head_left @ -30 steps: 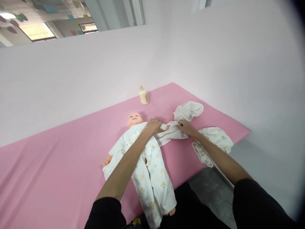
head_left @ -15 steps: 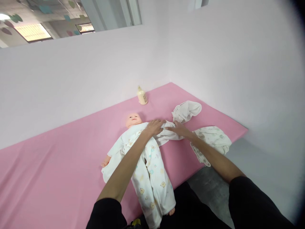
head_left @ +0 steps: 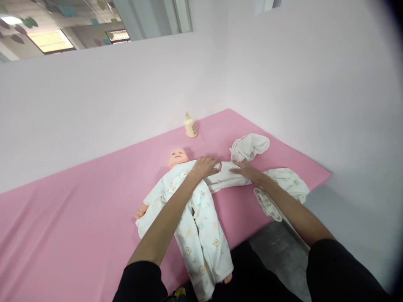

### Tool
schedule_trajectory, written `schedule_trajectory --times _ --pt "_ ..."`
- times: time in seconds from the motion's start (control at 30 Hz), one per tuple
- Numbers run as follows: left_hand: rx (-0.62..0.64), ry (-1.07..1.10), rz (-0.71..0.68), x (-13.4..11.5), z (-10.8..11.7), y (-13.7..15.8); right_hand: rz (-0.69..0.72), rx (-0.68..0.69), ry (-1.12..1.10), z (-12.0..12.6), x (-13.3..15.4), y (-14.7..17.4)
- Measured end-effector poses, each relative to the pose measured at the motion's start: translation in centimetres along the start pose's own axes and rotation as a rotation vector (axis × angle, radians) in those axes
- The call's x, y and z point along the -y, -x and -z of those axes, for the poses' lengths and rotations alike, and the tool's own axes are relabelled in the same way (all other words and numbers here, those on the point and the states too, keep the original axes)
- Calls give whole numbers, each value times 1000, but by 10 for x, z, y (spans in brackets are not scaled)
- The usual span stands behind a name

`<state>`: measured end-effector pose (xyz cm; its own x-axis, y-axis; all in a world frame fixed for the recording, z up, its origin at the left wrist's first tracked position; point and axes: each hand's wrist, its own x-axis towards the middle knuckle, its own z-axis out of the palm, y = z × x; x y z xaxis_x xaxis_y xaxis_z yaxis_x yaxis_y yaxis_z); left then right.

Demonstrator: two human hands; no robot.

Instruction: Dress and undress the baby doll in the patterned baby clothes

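Note:
A baby doll (head_left: 178,156) lies on its back on the pink mat, wearing patterned trousers (head_left: 201,235) and a white top (head_left: 154,214) open to one side. My left hand (head_left: 206,167) is wrapped over the doll's arm on the right, near its wrist; the doll's hand shows just past my fingers. Beside it, my right hand (head_left: 247,171) grips the spread white cloth (head_left: 225,178) of the top between thumb and fingers. What lies beneath my right fingers is hidden.
A pump bottle (head_left: 190,127) stands near the wall behind the doll. Crumpled white clothing (head_left: 250,147) lies at the back right, and a patterned garment (head_left: 289,182) lies by the right edge, partly behind my right forearm. Walls bound the pink mat (head_left: 78,201) at the back and right.
My right hand has moved slightly right, away from my left, stretching the white cloth flatter. The doll's hand now shows between my hands. The view has shifted slightly.

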<state>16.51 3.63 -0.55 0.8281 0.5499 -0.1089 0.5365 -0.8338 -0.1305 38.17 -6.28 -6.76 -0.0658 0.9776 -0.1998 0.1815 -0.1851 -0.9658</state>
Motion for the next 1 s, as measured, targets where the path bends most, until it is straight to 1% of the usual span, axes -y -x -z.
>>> schedule_trajectory --times 0.13,0.27,0.37,0.47,0.6,0.77,0.9,1.0 --pt "3 6 7 -1 0 2 -10 16 22 10 -1 4" --pt "-11 28 28 -2 0 5 -54 10 -89 12 -6 2" --pt "-8 37 49 -3 0 7 -22 -33 -157 8 -9 -2" --pt "-12 16 56 -7 -1 6 22 -116 -127 4 -12 -6" --pt "-57 -39 15 -14 -5 0 18 -177 -73 -2 -16 -8" --pt "-71 -66 -28 -18 -8 -5 15 -229 -61 -4 -18 -10" --pt "-75 -43 11 -16 -6 -3 6 -250 -150 -2 -20 -11" --pt "-56 -30 42 -16 -1 -1 -36 -276 -193 3 -21 -9"
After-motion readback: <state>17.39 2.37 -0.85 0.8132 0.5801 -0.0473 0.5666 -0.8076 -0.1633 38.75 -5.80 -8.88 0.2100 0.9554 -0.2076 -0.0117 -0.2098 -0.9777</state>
